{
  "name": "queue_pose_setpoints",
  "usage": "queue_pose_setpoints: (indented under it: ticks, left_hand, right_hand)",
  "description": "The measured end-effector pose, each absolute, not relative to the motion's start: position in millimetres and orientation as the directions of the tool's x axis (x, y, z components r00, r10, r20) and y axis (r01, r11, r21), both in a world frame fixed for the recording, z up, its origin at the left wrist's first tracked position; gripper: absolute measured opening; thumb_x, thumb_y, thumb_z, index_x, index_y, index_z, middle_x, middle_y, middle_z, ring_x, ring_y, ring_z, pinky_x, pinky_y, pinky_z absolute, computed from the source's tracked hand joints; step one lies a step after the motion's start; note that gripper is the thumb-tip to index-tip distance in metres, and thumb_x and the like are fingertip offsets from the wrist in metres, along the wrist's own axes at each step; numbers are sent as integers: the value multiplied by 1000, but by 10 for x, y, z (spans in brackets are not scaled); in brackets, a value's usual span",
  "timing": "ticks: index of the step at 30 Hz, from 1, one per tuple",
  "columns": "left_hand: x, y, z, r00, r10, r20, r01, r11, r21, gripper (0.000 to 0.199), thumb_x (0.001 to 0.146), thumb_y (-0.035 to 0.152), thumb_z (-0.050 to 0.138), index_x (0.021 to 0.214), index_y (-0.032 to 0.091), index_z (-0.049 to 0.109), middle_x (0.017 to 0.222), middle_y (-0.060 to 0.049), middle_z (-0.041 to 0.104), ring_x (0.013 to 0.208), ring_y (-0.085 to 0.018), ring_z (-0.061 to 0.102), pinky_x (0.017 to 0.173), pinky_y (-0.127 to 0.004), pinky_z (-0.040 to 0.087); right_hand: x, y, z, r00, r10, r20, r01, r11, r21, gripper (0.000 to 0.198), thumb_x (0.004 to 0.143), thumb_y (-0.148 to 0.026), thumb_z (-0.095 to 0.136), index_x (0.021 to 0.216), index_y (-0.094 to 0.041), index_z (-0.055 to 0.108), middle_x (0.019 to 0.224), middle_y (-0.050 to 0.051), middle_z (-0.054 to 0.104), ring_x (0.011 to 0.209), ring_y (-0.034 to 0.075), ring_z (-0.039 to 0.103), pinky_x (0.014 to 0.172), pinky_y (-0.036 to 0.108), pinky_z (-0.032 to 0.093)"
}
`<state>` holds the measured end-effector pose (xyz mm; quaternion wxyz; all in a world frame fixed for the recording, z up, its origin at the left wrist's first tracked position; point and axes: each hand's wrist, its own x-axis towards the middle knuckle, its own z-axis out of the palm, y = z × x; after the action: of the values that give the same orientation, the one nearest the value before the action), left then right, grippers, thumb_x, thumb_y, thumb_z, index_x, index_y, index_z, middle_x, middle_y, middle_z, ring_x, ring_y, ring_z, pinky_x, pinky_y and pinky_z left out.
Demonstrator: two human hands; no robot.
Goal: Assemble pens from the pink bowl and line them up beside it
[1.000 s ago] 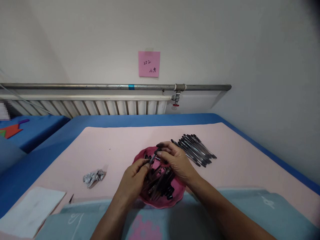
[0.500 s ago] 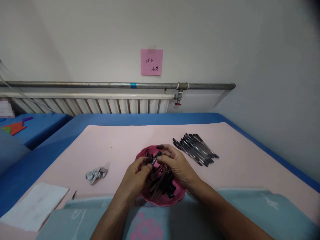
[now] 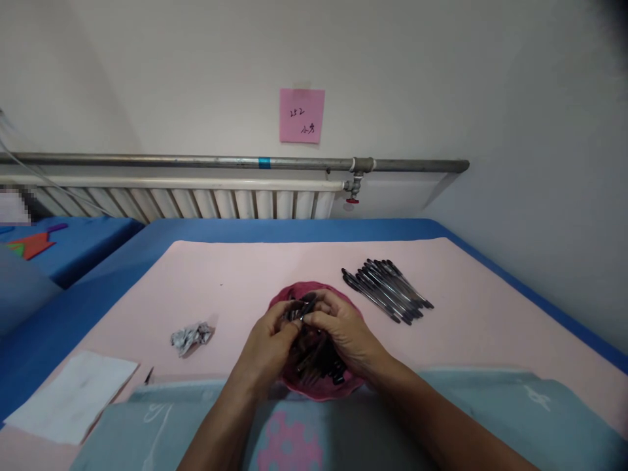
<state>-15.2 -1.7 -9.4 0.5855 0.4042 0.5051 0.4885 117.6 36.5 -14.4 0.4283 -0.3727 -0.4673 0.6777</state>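
Note:
Over a dark pink scalloped bowl [image 3: 321, 394], my left hand [image 3: 271, 337] and my right hand [image 3: 346, 330] meet fingertip to fingertip. Both pinch a small black pen part [image 3: 309, 305]; its exact shape is partly hidden by the fingers. Dark smudges mark some fingertips. Below the hands, the bowl holds a heap of black and dark pen pieces [image 3: 318, 363]. To the right of the bowl, a row of capped clear pens with black ends [image 3: 390, 291] lies side by side on the pink sheet.
A crumpled grey wad [image 3: 192, 337], a white folded cloth or paper [image 3: 73, 396] and a small dark sliver [image 3: 149, 375] lie at left. Teal fabric [image 3: 481, 405] covers the near edge. A radiator [image 3: 235, 203] and a pipe with a red valve [image 3: 352, 200] run along the back wall.
My fingertips have drawn closer together around the pen part, and my right hand's raised fingers have curled down. The view has shifted slightly.

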Motion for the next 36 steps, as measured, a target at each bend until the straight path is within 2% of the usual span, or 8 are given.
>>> queue_pose_setpoints:
  ticks: [8, 12, 21, 25, 28, 30, 33, 36]
  left_hand:
    - [-168, -38, 2, 19, 970, -241, -220, 239, 946, 29, 73, 29, 58, 101, 20, 59, 60, 4, 56, 55, -11, 52, 58, -22, 42]
    - [-151, -45, 4, 33, 976, -213, -221, 215, 951, 25, 73, 29, 59, 97, 20, 59, 61, 4, 56, 54, -9, 49, 58, -22, 42]
    - [-134, -52, -66, 5, 976, -218, -221, 214, 952, 25, 74, 30, 59, 96, 20, 60, 60, 4, 52, 53, -9, 48, 61, -26, 45]
    - [-131, -47, -51, 13, 975, -224, -264, 219, 939, 28, 73, 29, 60, 99, 19, 59, 62, 3, 56, 55, -10, 51, 61, -25, 44]
    - [-126, -45, -7, 14, 971, -240, -274, 234, 933, 30, 73, 28, 60, 102, 20, 59, 66, 2, 59, 59, -11, 53, 59, -23, 43]
    - [-125, -51, 39, 11, 965, -263, -260, 257, 931, 30, 72, 30, 60, 101, 21, 60, 68, 3, 61, 59, -10, 54, 57, -21, 42]
    - [-136, -63, 94, -12, 958, -287, -209, 278, 938, 27, 72, 35, 61, 95, 21, 64, 70, 2, 63, 58, -10, 55, 54, -19, 41]
    - [-151, -60, 98, -25, 963, -268, -181, 259, 949, 27, 70, 39, 62, 89, 20, 66, 70, 2, 64, 58, -9, 54, 54, -19, 41]
  right_hand:
    - [1106, 279, -80, -365, 919, -147, -394, -296, -870, 21, 65, -19, 65, 85, -23, 60, 69, -4, 60, 57, 11, 53, 55, 24, 41]
    - [1097, 261, -69, -254, 958, -134, -453, -241, -858, 18, 67, -23, 66, 84, -22, 60, 73, -3, 61, 61, 11, 54, 58, 25, 41]
    - [1099, 304, -152, -219, 969, -117, -408, -200, -890, 23, 64, -22, 67, 85, -21, 57, 71, -4, 62, 61, 12, 55, 59, 25, 42]
    - [1080, 291, -142, -241, 964, -111, -345, -191, -919, 23, 65, -22, 66, 86, -22, 57, 72, -3, 62, 62, 13, 57, 60, 26, 44]
    - [1172, 330, -113, -259, 962, -83, -254, -151, -955, 29, 68, -27, 64, 96, -23, 57, 74, -2, 63, 61, 13, 57, 60, 27, 44]
    - [1309, 399, -80, -197, 979, -52, -190, -90, -978, 32, 72, -33, 61, 102, -23, 56, 72, -2, 62, 59, 13, 55, 58, 27, 44]
    - [1560, 527, -10, 7, 999, 50, -86, 51, -995, 22, 71, -32, 60, 89, -20, 57, 70, -2, 61, 57, 11, 52, 58, 25, 41]
    - [1732, 603, 55, -32, 990, 139, 194, 142, -971, 13, 71, -29, 57, 80, -19, 59, 71, -2, 61, 62, 12, 54, 61, 26, 41]
